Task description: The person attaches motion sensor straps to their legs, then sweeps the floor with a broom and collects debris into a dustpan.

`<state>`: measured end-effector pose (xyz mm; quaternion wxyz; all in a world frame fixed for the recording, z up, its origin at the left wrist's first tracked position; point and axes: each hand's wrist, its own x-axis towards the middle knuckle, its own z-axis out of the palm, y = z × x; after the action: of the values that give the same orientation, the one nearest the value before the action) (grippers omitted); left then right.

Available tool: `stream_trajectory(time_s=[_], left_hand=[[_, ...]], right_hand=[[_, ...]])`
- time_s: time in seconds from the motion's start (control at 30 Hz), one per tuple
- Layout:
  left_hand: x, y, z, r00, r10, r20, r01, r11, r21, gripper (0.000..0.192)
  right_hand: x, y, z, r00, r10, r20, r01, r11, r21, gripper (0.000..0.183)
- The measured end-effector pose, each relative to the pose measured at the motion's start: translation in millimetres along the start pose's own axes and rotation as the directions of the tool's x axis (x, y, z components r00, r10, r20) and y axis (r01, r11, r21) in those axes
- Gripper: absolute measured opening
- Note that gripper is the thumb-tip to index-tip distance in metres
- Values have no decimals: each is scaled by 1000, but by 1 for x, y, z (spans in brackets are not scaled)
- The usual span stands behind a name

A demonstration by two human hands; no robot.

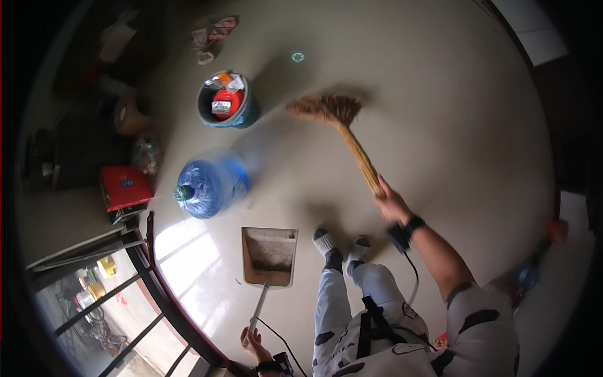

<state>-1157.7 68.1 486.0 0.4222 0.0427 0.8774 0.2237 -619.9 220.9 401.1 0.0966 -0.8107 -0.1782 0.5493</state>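
Observation:
My right hand [393,202] grips the straw handle of a broom [360,153], held out ahead and to the right of my feet. The broom's brown bristle head [330,107] is at floor level and slightly blurred. Low in the view, my left hand [254,343] is closed around the pale stick handle of a dustpan [269,257]. Its pan faces away from me, left of my feet, with dark grime on the inside. The bristles are well apart from the pan.
A large blue water bottle [212,184] stands on the floor at left. Beyond it is a waste bin [228,101] holding a red container and wrappers. Crumpled cloth [214,35] lies farther off. A red box [126,187] and a barred window or door [127,301] line the left side.

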Motion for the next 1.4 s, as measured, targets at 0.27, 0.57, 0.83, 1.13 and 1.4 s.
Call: stream_trajectory(time_s=[0.27, 0.57, 0.83, 1.13, 1.4], left_hand=[[3, -15, 0, 994, -107, -30, 104, 990, -90, 32], [16, -68, -18, 981, -173, -84, 148, 960, -238, 30], [12, -143, -19, 976, -149, -161, 96, 950, -299, 31], [-3, -210, -35, 991, -104, -82, 77, 957, -281, 42], [-32, -215, -67, 994, -81, -78, 48, 933, -358, 42]], right_hand=[[135, -64, 115, 998, -56, -38, 28, 850, -526, 72], [-43, 30, 37, 931, -183, 316, 363, 558, -746, 63], [70, 0, 155, 973, -189, 130, 227, 699, -678, 66], [-37, 102, 153, 937, 51, 347, 208, 716, -666, 70], [-120, 79, 58, 965, 36, 259, 102, 861, -499, 67]])
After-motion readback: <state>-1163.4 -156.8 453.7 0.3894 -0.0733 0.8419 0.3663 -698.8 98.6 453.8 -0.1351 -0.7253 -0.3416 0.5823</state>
